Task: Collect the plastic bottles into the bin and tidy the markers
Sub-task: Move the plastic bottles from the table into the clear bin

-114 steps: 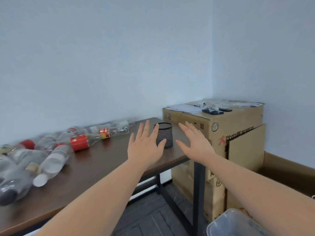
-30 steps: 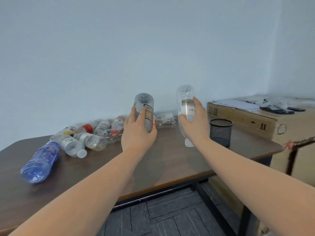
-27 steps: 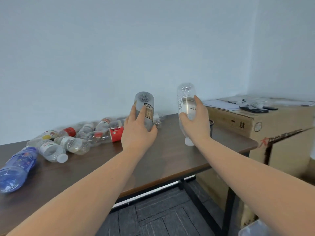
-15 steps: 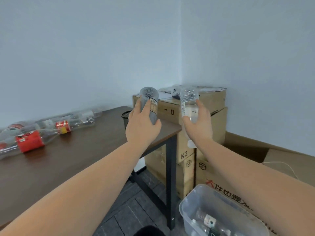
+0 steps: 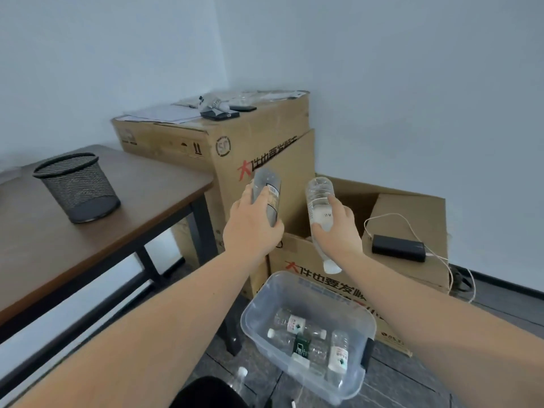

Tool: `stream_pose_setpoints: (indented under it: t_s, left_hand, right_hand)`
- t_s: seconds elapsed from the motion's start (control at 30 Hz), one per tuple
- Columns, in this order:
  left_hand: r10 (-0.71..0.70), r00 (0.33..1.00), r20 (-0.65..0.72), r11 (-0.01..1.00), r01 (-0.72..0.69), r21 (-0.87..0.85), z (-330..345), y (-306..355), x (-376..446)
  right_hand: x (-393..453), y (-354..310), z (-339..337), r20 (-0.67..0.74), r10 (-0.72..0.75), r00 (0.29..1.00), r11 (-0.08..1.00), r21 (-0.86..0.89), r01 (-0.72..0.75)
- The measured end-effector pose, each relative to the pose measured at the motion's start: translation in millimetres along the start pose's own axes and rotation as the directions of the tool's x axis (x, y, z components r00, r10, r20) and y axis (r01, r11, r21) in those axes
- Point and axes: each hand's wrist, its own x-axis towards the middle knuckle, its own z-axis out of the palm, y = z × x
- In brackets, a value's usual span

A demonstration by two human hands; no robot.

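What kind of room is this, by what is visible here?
Probably an office storeroom or a spare work corner: stacked cardboard boxes stand against bare walls, a mesh pen holder sits on a plain wooden table, and a clear plastic bin rests on the floor.

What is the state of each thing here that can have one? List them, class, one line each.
Left hand: grips a grey-labelled bottle, base up.
Right hand: grips a clear bottle, white cap down.
Clear plastic bin: open, no lid on, on the floor, several bottles lying inside.
Mesh pen cup: upright on the table.
Black power bank: cable plugged in, lying on a cardboard box.
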Motion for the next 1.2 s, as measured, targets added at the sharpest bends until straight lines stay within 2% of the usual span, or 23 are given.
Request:
stream_pose_setpoints:
  t_s: [0.27,0.43,0.57,0.93,1.13,1.2]
  left_hand:
    - [-0.049,0.983,0.177,0.999,0.047,0.016,81.2,-18.2,6.8]
    - [-0.101,0.944,0.315,0.994,0.082,0.074,122.5,-39.8,2.2]
    - [-0.131,0.923,0.361,0.990,0.106,0.089,142.4,-51.5,0.1]
    - [-0.157,0.894,0.420,0.985,0.109,0.137,185.0,-65.2,-3.3]
    - [-0.159,0.903,0.399,0.987,0.153,0.048,207.5,-54.2,-0.9]
    - [-0.161,0.899,0.408,0.986,0.133,0.097,216.4,-51.0,-2.1]
  right_hand:
    - [12.3,86.7,44.2,0.141,0.144,0.979,0.984,-0.122,-0.128]
    - [8.4,140.0,72.6,0.291,0.224,0.930,0.966,-0.196,-0.171]
    - [13.8,168.8,82.9,0.345,0.270,0.899,0.932,-0.327,-0.154]
    - [24.7,180.9,99.3,0.376,0.248,0.893,0.943,-0.306,-0.133]
    - [29.6,180.4,97.2,0.370,0.219,0.903,0.953,-0.281,-0.116]
    - [30.1,178.7,96.4,0.370,0.208,0.905,0.955,-0.276,-0.107]
